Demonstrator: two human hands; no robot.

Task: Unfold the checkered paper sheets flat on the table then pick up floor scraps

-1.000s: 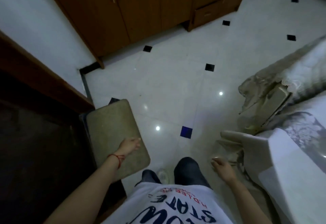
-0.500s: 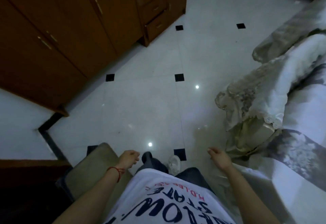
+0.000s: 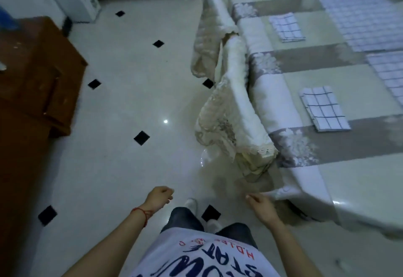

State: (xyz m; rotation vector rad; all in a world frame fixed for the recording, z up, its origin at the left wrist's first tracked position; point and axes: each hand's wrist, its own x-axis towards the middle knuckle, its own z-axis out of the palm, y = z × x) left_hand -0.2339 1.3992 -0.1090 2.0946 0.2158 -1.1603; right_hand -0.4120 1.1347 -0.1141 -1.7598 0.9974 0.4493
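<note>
Two folded checkered sheets lie on the cloth-covered table (image 3: 359,185) at the right: a near one (image 3: 325,108) and a farther one (image 3: 286,27). Larger checkered sheets lie spread flat at the far right, one at the back (image 3: 362,17) and one closer (image 3: 390,74). My left hand (image 3: 158,197) hangs over the floor with its fingers curled into a loose fist, holding nothing. My right hand (image 3: 260,206) hovers near the table's near corner, fingers loosely curled, nothing in it that I can see. Both hands are well short of the sheets.
White floor tiles (image 3: 122,106) with small black squares fill the middle. A brown wooden cabinet (image 3: 37,69) stands at the left. A lace-edged cloth (image 3: 224,119) hangs off the table's left side. A small clear scrap (image 3: 205,156) lies on the floor by the cloth.
The view has swung right, from the wooden cupboards and doormat to the table with the checkered sheets. My left hand has come off the mat and curled shut; both hands stay low.
</note>
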